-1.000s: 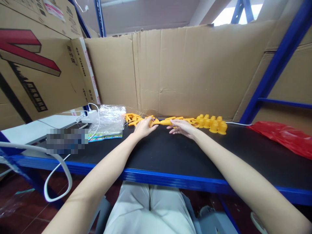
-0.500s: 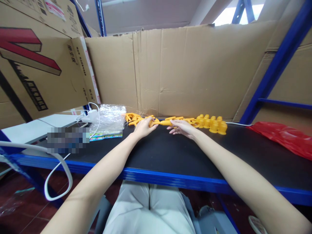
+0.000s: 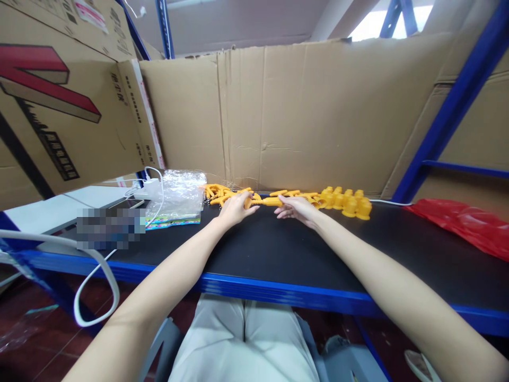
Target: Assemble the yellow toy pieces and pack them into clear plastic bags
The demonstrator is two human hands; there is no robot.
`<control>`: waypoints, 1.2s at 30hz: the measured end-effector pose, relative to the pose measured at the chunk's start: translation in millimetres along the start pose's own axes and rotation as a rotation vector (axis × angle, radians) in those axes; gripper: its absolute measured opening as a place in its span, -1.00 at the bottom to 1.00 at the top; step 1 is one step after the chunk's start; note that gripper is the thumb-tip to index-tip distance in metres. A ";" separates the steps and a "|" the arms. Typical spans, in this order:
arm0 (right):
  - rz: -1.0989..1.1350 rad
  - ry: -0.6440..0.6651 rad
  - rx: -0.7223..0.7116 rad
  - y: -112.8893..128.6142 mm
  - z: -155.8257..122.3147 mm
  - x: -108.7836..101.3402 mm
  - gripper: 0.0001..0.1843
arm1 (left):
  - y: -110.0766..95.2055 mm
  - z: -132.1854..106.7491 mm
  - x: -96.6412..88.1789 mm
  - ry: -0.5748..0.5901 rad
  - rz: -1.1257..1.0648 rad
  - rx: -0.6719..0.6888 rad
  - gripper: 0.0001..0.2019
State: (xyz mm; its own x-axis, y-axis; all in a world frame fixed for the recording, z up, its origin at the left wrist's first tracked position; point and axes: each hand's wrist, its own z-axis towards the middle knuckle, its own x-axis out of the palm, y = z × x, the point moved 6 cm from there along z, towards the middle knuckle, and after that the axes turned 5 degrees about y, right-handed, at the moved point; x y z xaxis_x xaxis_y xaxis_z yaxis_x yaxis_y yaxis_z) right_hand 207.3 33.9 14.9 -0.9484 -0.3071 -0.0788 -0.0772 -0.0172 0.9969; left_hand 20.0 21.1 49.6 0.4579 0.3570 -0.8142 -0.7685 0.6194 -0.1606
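Slender, yellow-orange, plastic-looking piece (image 3: 272, 201) spans the hands at the far middle of the flat black tabletop (image 3: 274, 254); one part or two, cannot tell. Left hand (image 3: 234, 209) curls closed around its flared left end; right hand (image 3: 300, 209) pinches the right end, lower fingers loosely bent. Probably light, stiff, slightly slippery; best gripped at the thicker sections, sparing the thin neck. Yellow bell-shaped cups (image 3: 350, 205) stand to the right.
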 end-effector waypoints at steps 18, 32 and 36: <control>0.165 -0.056 -0.063 17.8 -0.8 -13.0 -0.77 | -3.9 -0.3 -2.9 -0.007 -0.119 0.013 -0.40; -1.618 -0.393 -0.407 28.1 23.1 3.2 -0.69 | 14.5 2.8 9.9 0.090 -0.134 0.019 -0.57; -1.859 -0.343 -0.374 17.0 30.8 14.4 -0.70 | 14.9 3.4 13.2 0.130 -0.105 0.012 -0.68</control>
State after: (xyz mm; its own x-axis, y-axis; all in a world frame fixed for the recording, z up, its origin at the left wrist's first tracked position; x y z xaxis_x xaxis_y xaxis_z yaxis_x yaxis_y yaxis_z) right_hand 182.9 58.6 30.5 0.2198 0.5050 -0.8347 -0.8935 -0.2392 -0.3800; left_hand 16.1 37.4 38.3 0.4728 0.1968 -0.8589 -0.7140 0.6568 -0.2425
